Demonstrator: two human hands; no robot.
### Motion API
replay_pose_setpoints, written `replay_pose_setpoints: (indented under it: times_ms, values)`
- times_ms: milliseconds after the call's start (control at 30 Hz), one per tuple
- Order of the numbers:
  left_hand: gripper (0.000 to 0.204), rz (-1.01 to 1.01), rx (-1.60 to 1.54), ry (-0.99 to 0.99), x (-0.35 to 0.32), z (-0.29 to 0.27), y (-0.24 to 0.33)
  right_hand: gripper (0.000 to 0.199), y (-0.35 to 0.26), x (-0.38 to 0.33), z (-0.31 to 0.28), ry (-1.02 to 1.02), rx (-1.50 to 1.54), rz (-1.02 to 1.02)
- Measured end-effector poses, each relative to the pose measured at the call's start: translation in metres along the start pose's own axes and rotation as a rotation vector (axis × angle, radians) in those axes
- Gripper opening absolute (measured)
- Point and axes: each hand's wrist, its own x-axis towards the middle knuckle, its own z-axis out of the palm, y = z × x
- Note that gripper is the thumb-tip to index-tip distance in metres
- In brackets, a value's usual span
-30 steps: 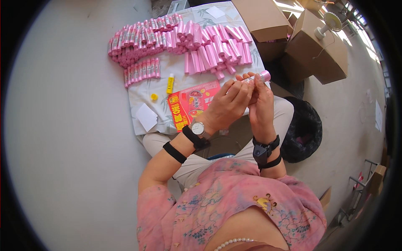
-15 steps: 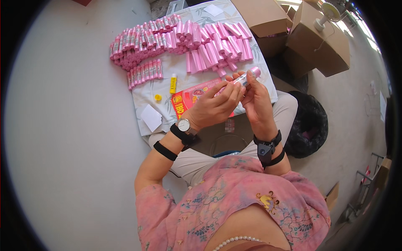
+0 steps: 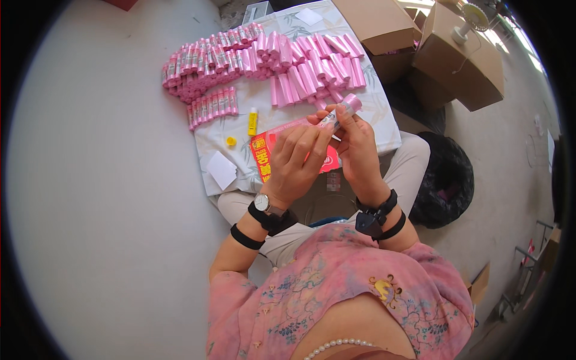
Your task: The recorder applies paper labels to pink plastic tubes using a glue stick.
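My right hand (image 3: 360, 147) is closed round a slim pink roll (image 3: 352, 102), its thumb along the side near the shiny far end. Partway down the roll is a pale printed label (image 3: 329, 121). My left hand (image 3: 297, 157) has its curled fingers pressed to the label end, which they partly hide. Beneath both hands lies a red and yellow printed sheet or flat pack (image 3: 263, 161). Left of it stand or lie an uncapped yellow glue stick (image 3: 252, 122), its yellow cap (image 3: 231, 141) and a stack of white paper slips (image 3: 222, 171).
Labelled pink rolls (image 3: 195, 63) are piled at the table's far left, with a short row (image 3: 213, 108) in front. Plain pink rolls (image 3: 315, 69) lie at the far right. Cardboard boxes (image 3: 459, 60), a small fan (image 3: 474, 19) and a black bag (image 3: 444, 180) are to the right.
The roll has shifted slightly left and tilts more steeply. My left hand has turned, its fingers now bent over the label end. My right wrist has rotated a little.
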Motion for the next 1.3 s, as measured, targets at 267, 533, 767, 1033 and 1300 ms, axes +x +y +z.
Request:
replay_pose_setpoints:
  times_ms: [267,533,767,1033,1300]
  values:
    - [0.043,-0.08,-0.024,0.027,-0.013,0.011,0.008,0.028,-0.002,0.0,-0.004,-0.041,-0.103,-0.057]
    - [0.042,-0.089,-0.014,0.036,-0.017,0.005,0.013,0.04,-0.004,0.0,-0.007,-0.116,-0.204,-0.055]
    - [0.037,-0.078,0.001,0.058,-0.01,0.002,0.016,0.044,-0.007,0.001,-0.009,-0.15,-0.206,-0.041]
    - [0.042,-0.041,-0.009,0.035,-0.013,0.003,0.014,0.047,-0.006,0.0,-0.014,-0.215,-0.192,-0.054]
    - [0.037,-0.026,0.026,0.081,-0.011,0.001,0.013,0.051,-0.004,0.0,-0.017,-0.267,-0.168,-0.062]
